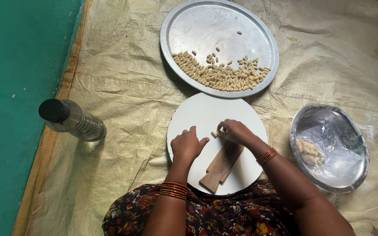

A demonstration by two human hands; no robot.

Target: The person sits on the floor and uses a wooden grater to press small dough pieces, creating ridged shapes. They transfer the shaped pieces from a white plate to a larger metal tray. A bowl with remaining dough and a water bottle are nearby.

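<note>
One small dough piece (pixel 214 133) lies on the round white board (pixel 206 113), at the top end of the ridged wooden paddle (pixel 221 165). We judge it soft, light and easily squashed, best pinched gently at its sides. Our right hand (pixel 236 131) closes fingertips by it; our left hand (pixel 186 145) rests curled, holding nothing. Shaped pieces (pixel 224 75) fill the steel plate (pixel 189 22) at twelve o'clock.
</note>
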